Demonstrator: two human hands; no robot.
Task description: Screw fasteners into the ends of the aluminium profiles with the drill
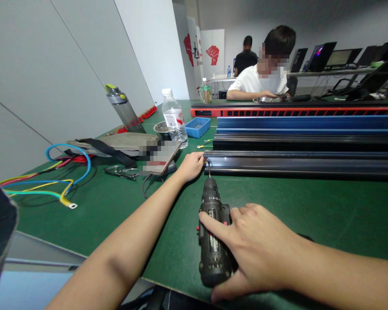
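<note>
My right hand [255, 245] is wrapped round a black cordless drill [213, 232], forefinger laid along its side. The drill's bit [208, 168] points at the left end of the nearest black metal rail [297, 162] on the green table [116, 206]. My left hand [191, 165] is closed at that same rail end, fingertips pinched beside the bit; whatever they hold is too small to make out. More long rails lie behind, black [294, 142], blue [304, 122] and red [291, 112].
A phone [160, 157], a clear water bottle [174, 118], a blue tray [198, 127], a grey flask [123, 107], a folded bag [123, 142] and coloured cables [51, 181] lie at the left. A person in white [261, 77] sits across the table; another stands farther back.
</note>
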